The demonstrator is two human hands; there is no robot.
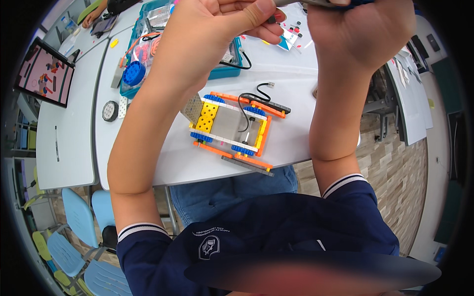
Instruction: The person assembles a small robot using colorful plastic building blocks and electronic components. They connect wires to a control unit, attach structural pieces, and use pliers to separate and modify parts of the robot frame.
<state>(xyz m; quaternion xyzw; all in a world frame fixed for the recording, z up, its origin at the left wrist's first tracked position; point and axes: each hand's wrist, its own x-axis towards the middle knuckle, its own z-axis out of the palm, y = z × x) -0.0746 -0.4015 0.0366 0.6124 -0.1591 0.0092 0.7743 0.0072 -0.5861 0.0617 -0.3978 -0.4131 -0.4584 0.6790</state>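
Both my hands are raised at the top edge, close together above the far side of the table. My left hand (pixel 232 19) is closed, thumb against fingers, with a small dark grey piece (pixel 271 19) at its fingertips. A long grey thing, cut off by the top edge, runs from there to my right hand (pixel 363 29), whose fingers curl round something dark and mostly out of frame. Below them on the white table stands a toy-brick vehicle (pixel 224 123) with a grey block, yellow pieces, blue wheels and orange and grey side beams. A black cable (pixel 243 113) lies over it.
A teal bin (pixel 224 73) of parts stands behind my left forearm, a blue wheel (pixel 134 74) in it. Nearby lies a grey wheel (pixel 110 111). Small pegs (pixel 295 29) are scattered far off. At left are a screen (pixel 47 74), blue chairs (pixel 79 214) and another person's hand (pixel 90 19).
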